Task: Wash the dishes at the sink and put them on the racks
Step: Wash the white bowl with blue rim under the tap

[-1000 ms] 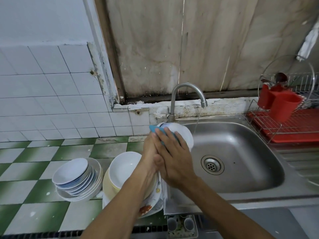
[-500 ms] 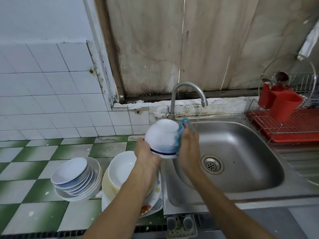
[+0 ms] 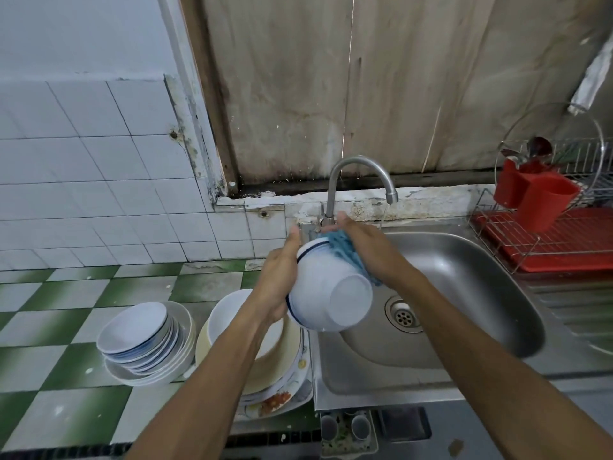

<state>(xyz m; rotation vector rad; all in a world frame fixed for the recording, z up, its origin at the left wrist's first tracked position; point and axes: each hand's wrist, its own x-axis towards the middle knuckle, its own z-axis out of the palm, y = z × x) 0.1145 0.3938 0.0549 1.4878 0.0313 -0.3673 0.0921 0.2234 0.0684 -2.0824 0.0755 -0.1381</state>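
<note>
Head view is showing the left hand point(image 3: 278, 287) gripping the white bowl point(image 3: 328, 293) at its blue-lined rim. The thumb is lying along the outside, and the fingers are hidden, so I cannot tell how far they are hooking in. The right hand point(image 3: 368, 250) is curling over a blue scrubber point(image 3: 345, 250) and pressing it against the bowl's outer wall. The bowl is hanging tilted, foot toward the camera, in the air above the left rim of the sink point(image 3: 464, 293), just in front of the tap point(image 3: 358, 167). The main risk, as I am judging it, is the wet bowl twisting out of that one-sided rim hold as the scrubber pushes across it. It would then be dropping onto the steel edge or the stacked plates point(image 3: 265, 376) right under the left wrist. The tap's neck is sitting close behind the knuckles. The basin to the right is offering open room, and the red rack point(image 3: 564, 240) is standing well apart beyond it.
</note>
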